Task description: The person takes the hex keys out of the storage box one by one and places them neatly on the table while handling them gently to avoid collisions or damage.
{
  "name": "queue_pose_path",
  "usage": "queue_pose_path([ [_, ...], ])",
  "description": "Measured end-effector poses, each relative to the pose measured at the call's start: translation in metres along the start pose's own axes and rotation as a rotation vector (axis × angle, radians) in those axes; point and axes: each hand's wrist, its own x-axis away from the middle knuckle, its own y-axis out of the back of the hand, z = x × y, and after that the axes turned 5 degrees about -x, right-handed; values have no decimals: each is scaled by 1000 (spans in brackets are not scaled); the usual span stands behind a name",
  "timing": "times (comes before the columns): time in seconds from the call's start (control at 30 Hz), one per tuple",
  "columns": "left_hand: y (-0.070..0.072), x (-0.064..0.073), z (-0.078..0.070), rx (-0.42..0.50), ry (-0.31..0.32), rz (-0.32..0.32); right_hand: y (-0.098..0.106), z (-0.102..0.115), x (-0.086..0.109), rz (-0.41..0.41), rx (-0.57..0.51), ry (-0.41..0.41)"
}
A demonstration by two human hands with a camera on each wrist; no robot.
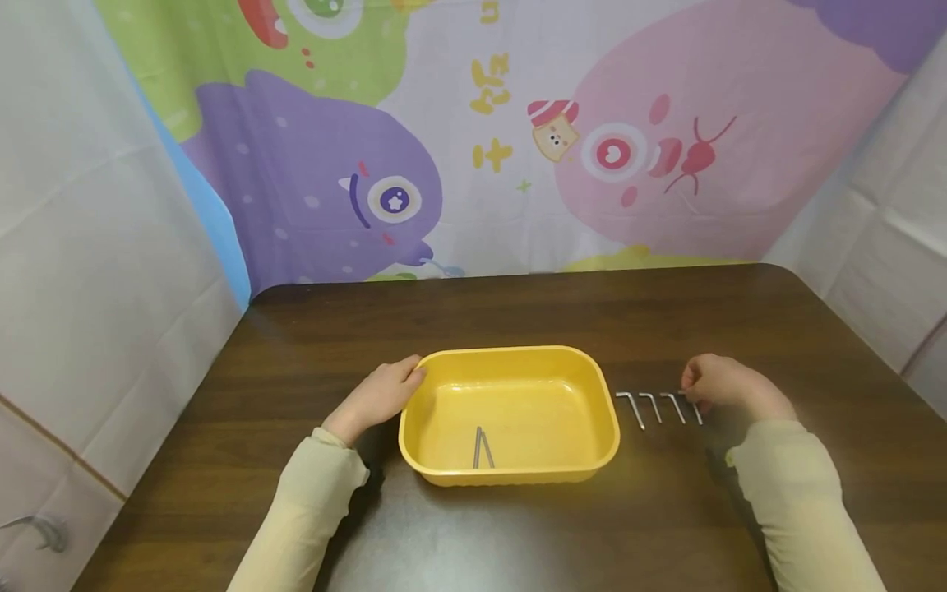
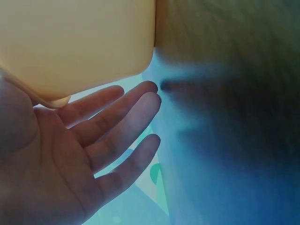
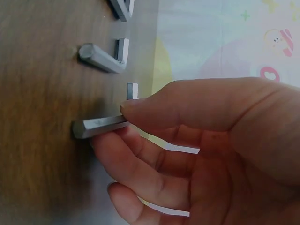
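Across the top of the frame, one cartoon-printed curtain, with yellow characters at upper middle, too unclear to read; below, one brown table. At lower centre, one yellow tray. At the tray's left rim, the left hand, touching it, fingers loosely extended; at right, the right hand, thumb and fingertips nearly together, pinching the rightmost of four L-shaped hex keys. In the tray's lower middle, two thin grey rods.
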Motion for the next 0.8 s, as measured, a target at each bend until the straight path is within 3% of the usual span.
queue_pose_path([
  [0.8, -1, 2, 0, 5, 3, 8, -2, -4, -1, -5, 20, -48],
])
